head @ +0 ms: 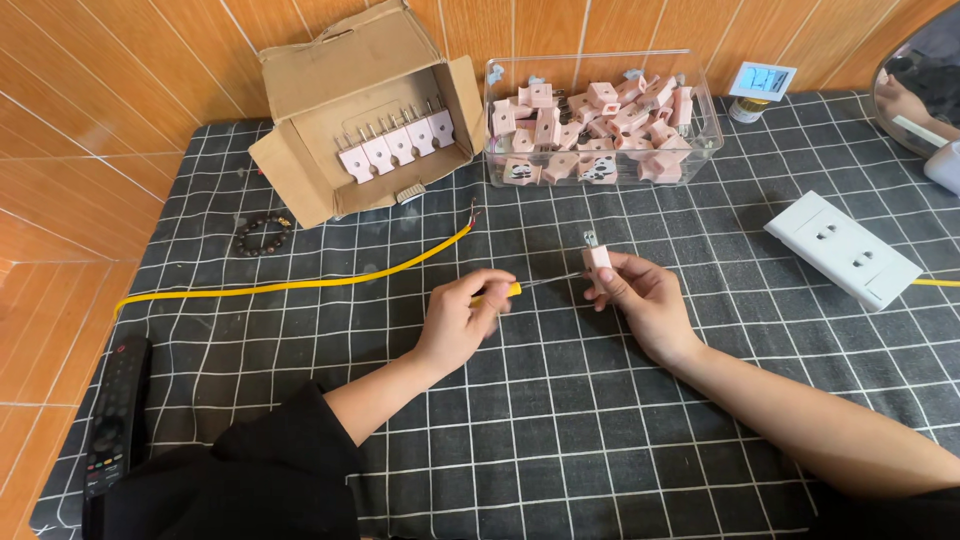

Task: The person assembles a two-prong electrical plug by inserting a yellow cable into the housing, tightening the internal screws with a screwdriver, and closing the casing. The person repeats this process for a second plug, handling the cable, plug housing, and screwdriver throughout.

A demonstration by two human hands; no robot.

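My left hand (462, 318) grips a yellow-handled screwdriver (508, 290), its thin metal shaft pointing right into a small pink plug (596, 256). My right hand (637, 295) holds that plug upright, prongs up, just above the black grid-patterned cloth (560, 420). A yellow cable (300, 285) with bared wire ends lies on the cloth to the left of and behind my left hand.
An open cardboard box (365, 115) holds a row of pink plugs. A clear plastic bin (600, 120) is full of more plugs. A white wall socket (843, 249) lies at right, a bead bracelet (262, 234) and black remote (117, 412) at left.
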